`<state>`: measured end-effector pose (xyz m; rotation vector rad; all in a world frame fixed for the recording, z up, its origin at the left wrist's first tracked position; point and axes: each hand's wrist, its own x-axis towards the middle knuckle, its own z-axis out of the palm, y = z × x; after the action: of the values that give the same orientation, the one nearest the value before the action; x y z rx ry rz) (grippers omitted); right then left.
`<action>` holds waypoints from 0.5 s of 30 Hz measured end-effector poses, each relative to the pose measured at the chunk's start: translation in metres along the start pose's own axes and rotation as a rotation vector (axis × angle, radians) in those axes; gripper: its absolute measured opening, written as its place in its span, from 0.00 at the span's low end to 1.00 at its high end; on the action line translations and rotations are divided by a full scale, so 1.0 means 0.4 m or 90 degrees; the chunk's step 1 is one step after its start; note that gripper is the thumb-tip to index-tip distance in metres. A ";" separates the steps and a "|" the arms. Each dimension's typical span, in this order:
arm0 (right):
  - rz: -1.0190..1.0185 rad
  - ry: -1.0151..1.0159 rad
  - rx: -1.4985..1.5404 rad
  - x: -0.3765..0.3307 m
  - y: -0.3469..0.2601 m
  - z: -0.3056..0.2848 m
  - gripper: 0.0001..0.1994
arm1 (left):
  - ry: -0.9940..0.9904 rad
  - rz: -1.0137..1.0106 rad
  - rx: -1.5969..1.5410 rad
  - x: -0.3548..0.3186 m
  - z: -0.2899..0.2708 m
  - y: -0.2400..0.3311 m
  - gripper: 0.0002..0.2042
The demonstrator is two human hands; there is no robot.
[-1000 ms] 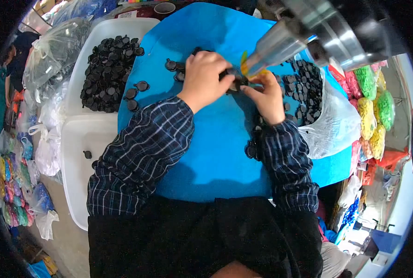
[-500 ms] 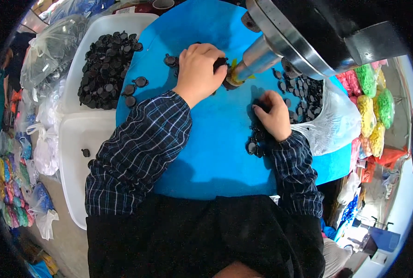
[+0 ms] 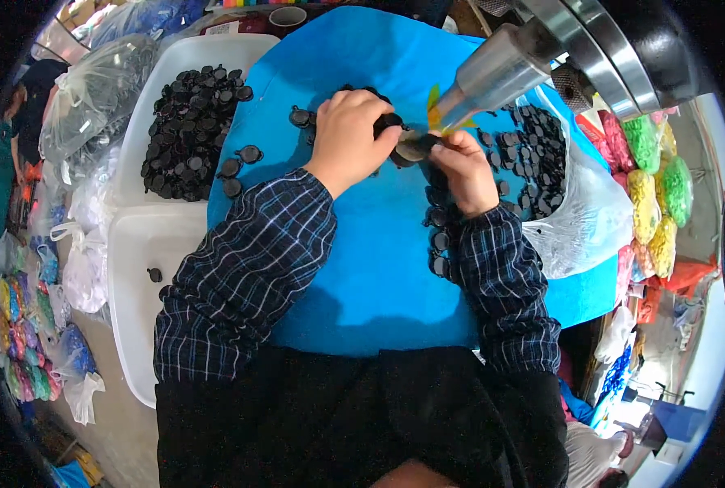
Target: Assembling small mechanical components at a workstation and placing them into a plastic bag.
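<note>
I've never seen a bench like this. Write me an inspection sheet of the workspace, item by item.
Surface: blue covering, with small black pieces scattered over it.
Job's things: heap of pieces in the upper white tray; metal machine head pointing toward the hands.
Clutter: lower white tray with one piece; plastic bag at right, many pieces in or against it.
Hands: left hand and right hand each hold dark pieces in their fingers.
Cables: nothing seen.
Surroundings: colourful bagged goods; a person partly visible, far left.

Black discs (image 3: 388, 124) in left hand (image 3: 348, 138) and right hand (image 3: 468, 174), blue cloth (image 3: 379, 276)
</note>
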<state>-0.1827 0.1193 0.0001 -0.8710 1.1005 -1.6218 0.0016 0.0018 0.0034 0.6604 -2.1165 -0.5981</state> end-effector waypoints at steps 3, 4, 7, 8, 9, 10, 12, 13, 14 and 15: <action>-0.033 -0.022 -0.106 -0.001 0.018 0.018 0.08 | 0.004 0.011 0.009 -0.002 0.003 -0.006 0.11; -0.065 -0.023 -0.145 -0.003 0.023 0.025 0.08 | 0.008 0.010 0.009 -0.003 0.004 -0.006 0.12; -0.093 0.001 -0.229 -0.005 0.014 0.035 0.08 | 0.015 0.008 0.008 -0.005 0.005 -0.006 0.12; -0.090 0.024 -0.271 -0.005 0.002 0.035 0.09 | 0.016 0.007 0.007 -0.005 0.005 -0.006 0.12; -0.063 0.063 -0.323 -0.007 -0.010 0.035 0.10 | 0.018 0.007 0.006 -0.005 0.003 -0.008 0.12; -0.086 0.046 -0.313 -0.011 -0.024 0.033 0.10 | 0.018 0.005 0.005 -0.006 0.002 -0.009 0.12; 0.029 0.031 -0.640 -0.036 -0.066 0.016 0.14 | 0.022 -0.002 0.011 -0.007 0.001 -0.009 0.12; 0.088 0.023 -0.803 -0.042 -0.072 0.013 0.17 | 0.025 -0.007 0.016 -0.006 0.003 -0.009 0.12; 0.088 0.023 -0.805 -0.048 -0.074 0.010 0.17 | 0.029 -0.012 0.021 -0.004 0.004 -0.009 0.13; 0.076 0.012 -0.811 -0.051 -0.071 0.008 0.18 | 0.029 -0.012 0.021 -0.004 0.004 -0.009 0.13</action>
<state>-0.1829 0.1420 0.0271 -1.5047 2.1765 -0.6732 0.0020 0.0004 -0.0007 0.7061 -2.0836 -0.5550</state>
